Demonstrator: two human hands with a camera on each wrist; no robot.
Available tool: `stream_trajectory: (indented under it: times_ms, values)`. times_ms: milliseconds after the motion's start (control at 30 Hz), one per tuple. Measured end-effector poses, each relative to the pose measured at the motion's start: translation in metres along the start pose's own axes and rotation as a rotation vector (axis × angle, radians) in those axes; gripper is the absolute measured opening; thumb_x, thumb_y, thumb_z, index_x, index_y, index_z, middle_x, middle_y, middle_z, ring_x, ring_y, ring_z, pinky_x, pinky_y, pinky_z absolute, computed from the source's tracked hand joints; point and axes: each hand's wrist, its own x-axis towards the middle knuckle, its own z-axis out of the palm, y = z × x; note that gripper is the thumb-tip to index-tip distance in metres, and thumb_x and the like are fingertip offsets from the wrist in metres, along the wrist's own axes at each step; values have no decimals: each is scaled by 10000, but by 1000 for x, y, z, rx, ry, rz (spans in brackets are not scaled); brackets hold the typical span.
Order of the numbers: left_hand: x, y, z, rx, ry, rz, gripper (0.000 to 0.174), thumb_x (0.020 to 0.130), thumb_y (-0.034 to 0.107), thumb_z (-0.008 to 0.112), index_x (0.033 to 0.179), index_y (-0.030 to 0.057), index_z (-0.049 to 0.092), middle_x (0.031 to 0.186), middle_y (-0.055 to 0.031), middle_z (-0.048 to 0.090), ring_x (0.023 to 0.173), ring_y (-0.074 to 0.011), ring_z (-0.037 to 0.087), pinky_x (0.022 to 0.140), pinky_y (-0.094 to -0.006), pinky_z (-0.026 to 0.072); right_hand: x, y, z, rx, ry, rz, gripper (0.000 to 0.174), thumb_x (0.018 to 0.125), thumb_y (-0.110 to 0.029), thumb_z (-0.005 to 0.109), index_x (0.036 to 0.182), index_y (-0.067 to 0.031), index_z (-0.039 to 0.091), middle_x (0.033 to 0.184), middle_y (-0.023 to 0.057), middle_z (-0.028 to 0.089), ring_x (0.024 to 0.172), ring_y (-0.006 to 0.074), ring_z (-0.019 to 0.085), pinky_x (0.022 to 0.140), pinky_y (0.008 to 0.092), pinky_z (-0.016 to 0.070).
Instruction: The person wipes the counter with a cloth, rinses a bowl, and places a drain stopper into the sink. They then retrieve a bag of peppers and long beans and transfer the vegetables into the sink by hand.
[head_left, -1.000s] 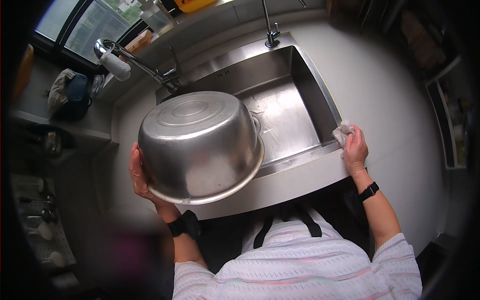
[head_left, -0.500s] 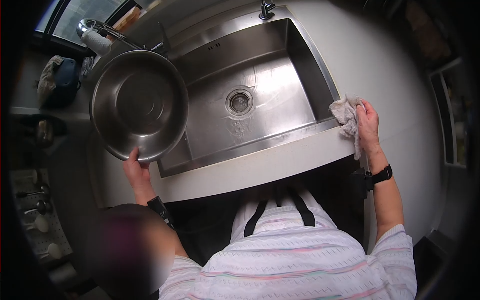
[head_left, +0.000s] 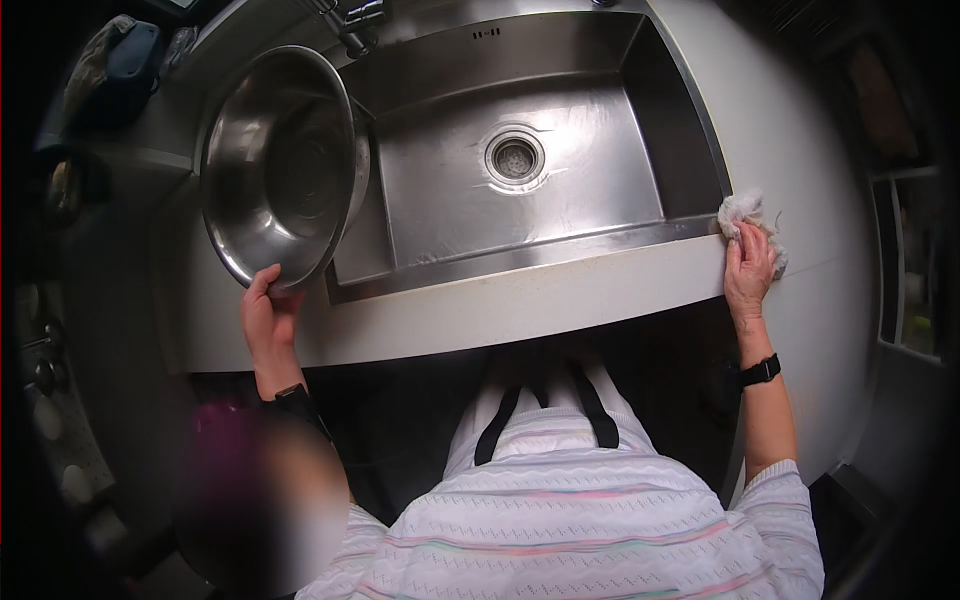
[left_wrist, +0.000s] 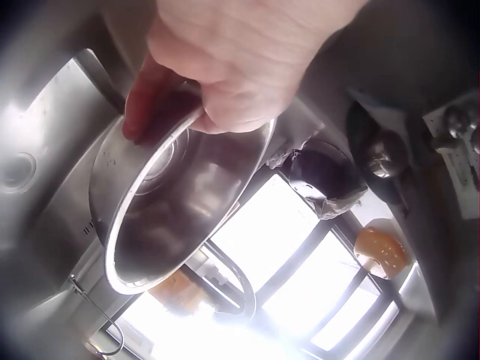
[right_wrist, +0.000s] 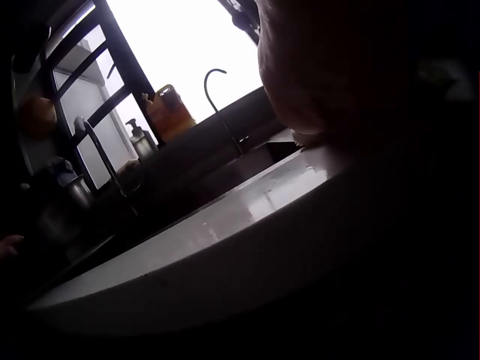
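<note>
A large stainless steel basin (head_left: 290, 160) stands tilted over the left end of the sink, its hollow turned up and toward the left. My left hand (head_left: 270, 325) grips its near rim, thumb over the inside and fingers behind the wall. In the left wrist view the same hand (left_wrist: 232, 60) pinches the basin's rim from above. A crumpled whitish cloth (head_left: 742, 208) lies bunched under the fingers of my right hand (head_left: 750, 275), at the sink's near right corner on the counter. The right wrist view is dark and shows mostly part of that hand (right_wrist: 292, 82).
The steel sink (head_left: 600, 240) has a round drain (head_left: 516, 158) and wet patches on its floor. Behind it rises a faucet (head_left: 355, 35). A pump bottle (right_wrist: 140, 139) and an orange-yellow jug (right_wrist: 171, 112) stand by the window. Utensils hang at the far left.
The basin has gone from bottom-up to hollow side up, swinging left beside the sink. My left hand has moved from its side to its near rim. The right hand has brought the cloth slightly rightward.
</note>
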Motion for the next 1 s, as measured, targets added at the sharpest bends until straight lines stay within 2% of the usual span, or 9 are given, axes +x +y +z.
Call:
stream_trajectory:
  times_ms: [133,200,267,367,433,667,733,1000]
  values:
    - [1,8,-9,-43,-89,-47,115,784,34,558,897,22,577,864,-72,624,776,-207,623,688,-342,520,-18,-78,4,149,18,-144,273,790,-104,573,1057,-157,592,1095,21,554,996,247,475,877,365,351]
    - [5,14,-19,-22,-148,-101,108,786,32,555,886,4,581,839,-81,622,743,-211,625,668,-350,530,-17,-98,-1,189,8,-193,267,787,-100,580,1049,-148,596,1082,26,560,988,249,479,873,364,355]
    - [4,18,-19,-6,-136,-88,92,786,31,553,866,-4,585,824,-87,623,722,-211,625,646,-351,534,-9,-95,0,327,-73,-170,247,786,-91,588,1030,-125,604,1056,36,574,974,254,486,866,362,361]
    - [5,15,-14,12,-116,-56,66,786,32,554,806,-16,595,781,-99,623,666,-207,624,579,-346,543,0,-88,-3,297,-59,-231,230,787,-78,582,1014,-107,608,1038,41,584,964,260,492,866,360,364]
    - [2,17,-13,109,-151,-30,61,781,34,562,782,-14,598,760,-95,621,663,-196,622,570,-342,540,0,-82,-2,269,-42,-266,242,787,-78,582,1026,-115,602,1067,31,577,981,258,485,869,365,362]
    - [-4,19,-15,99,-245,-5,65,769,29,569,765,-31,594,734,-91,615,653,-180,617,563,-335,536,-2,-90,-7,137,54,-236,307,776,-84,569,1068,-178,581,1125,-3,555,1035,239,460,868,391,350]
    - [-4,27,-5,125,-256,-57,65,763,25,564,765,-34,592,734,-96,614,644,-183,617,547,-333,537,-3,-92,-8,126,12,-181,329,770,-94,570,1083,-196,568,1148,-19,547,1060,233,451,885,414,335]
    - [-18,40,2,216,-328,-106,76,760,33,554,777,-36,582,715,-100,604,618,-194,614,489,-328,533,-13,-116,-27,118,-8,-167,345,765,-95,564,1094,-197,560,1177,-24,537,1096,244,436,928,420,316]
